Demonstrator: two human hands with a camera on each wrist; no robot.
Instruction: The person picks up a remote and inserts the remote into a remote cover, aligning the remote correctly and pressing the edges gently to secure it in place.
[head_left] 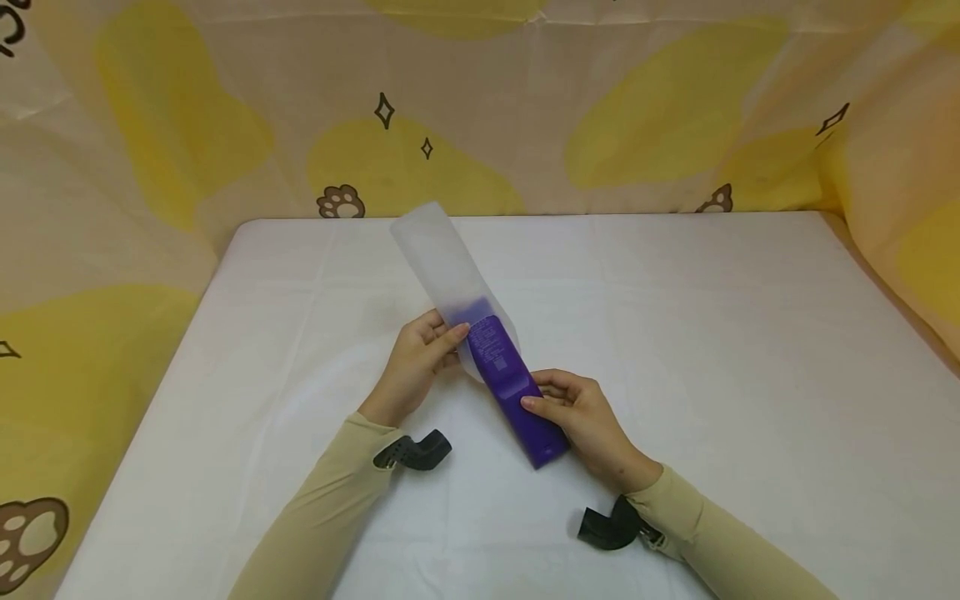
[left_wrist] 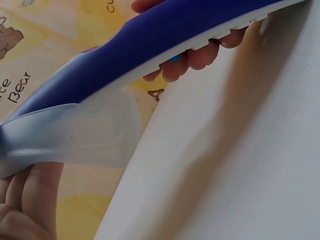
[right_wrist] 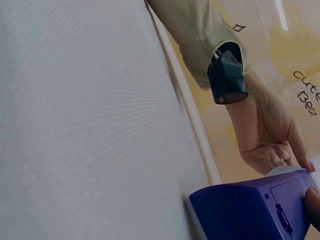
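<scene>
Left hand (head_left: pixel 411 367) pinching, right hand (head_left: pixel 592 425) gripping: both of mine are busy w/ the one pairing, nr the middle of the worktop (head_left: pixel 735 350). Over it the purple body (head_left: pixel 517 396) runs slantwise btwn them, its near end toward me; the frosted cover (head_left: pixel 438 254) laps its far end and sticks out well beyond.

To do this bit well, I'd hold the body steady w/ the right, let the left do the fine work, & line the cover up w/ the body's long axis so nothing twists or catches at the overlap. Light pinch only, b/c the cover looks thin & bendy and would prob. crease if squeezed.

Grip detail: right is curled round the body's near half, thumb (head_left: pixel 538 406) on top, fingertips (left_wrist: pixel 204 55) underneath by the white toothed edge (left_wrist: pixel 215 39). Left is drawn in to a pinch at the overlap, thumb on top, other fingers behind the cover. Can't fairly tell if that thumb presses the body too or just the cover; view's poor there.

Small stuff: right-wrist view shows what may be a catch (right_wrist: pixel 283 219) on the body, so I'd mind my thumb there. Tiniest is a blue spot (left_wrist: pixel 174 58) among my fingertips.
</scene>
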